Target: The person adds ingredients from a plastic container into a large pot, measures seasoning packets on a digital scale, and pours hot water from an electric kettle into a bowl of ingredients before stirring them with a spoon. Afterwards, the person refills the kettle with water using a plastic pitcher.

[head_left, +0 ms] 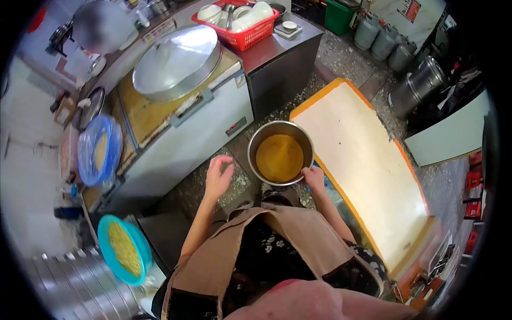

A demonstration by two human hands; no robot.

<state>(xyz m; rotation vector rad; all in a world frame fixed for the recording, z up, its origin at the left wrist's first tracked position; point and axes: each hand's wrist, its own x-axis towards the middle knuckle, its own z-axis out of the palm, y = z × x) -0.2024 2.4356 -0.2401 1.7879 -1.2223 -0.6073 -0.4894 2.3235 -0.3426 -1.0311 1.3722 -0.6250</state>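
A round stainless steel pot [255, 160] is in front of me, with a yellow-brown substance [280, 158] covering its bottom; I cannot tell whether it is powder or liquid. My right hand [313, 177] grips the pot's rim at the lower right, thumb over the edge. To the left of the pot, apart from it, my left hand [218, 177] is raised with fingers curved and spread, holding nothing. A brown apron [213, 256] covers my front below the pot.
A white board with orange edges [362, 160] lies to the right. A chest freezer [213, 133] with a large metal lid [178, 61] on it stands at left. Nearby are a teal basin [146, 256], a blue bag-lined tub [114, 146], a red dish basket [250, 38] and gas cylinders [384, 42].
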